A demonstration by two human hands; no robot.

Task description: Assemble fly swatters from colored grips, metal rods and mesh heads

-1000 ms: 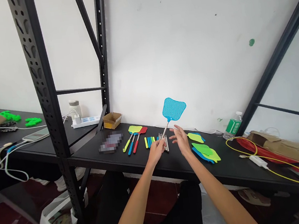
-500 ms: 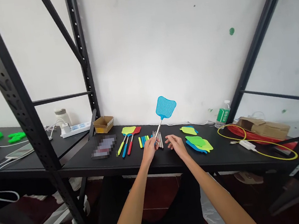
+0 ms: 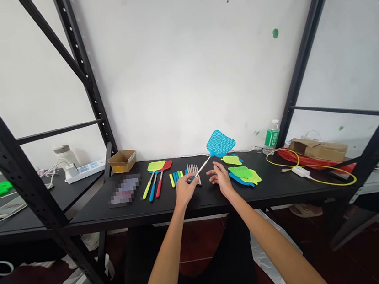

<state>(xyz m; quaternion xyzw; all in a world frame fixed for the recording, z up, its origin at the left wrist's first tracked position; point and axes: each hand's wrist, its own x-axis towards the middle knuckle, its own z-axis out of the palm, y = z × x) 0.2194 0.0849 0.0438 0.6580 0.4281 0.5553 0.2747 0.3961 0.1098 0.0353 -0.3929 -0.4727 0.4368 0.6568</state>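
Blue fly swatter (image 3: 218, 146): perforated head (image 3: 222, 142), silver rod (image 3: 203, 165); left hand (image 3: 186, 190) holds it slanted, head up-right.

Swatter heads (image 3: 240, 172) on black bench (image 3: 278, 186)

Both hands (image 3: 186, 190) are bare, and the slender forearms (image 3: 168, 246) are bare too, down to the view's lower edge. Black cloth (image 3: 141, 254) covers the legs, plain and dark.

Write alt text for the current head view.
Left hand holds a blue fly swatter above a black table; the right hand hovers nearby, partly open. Three swatters lie to the left, loose swatter heads to the right.
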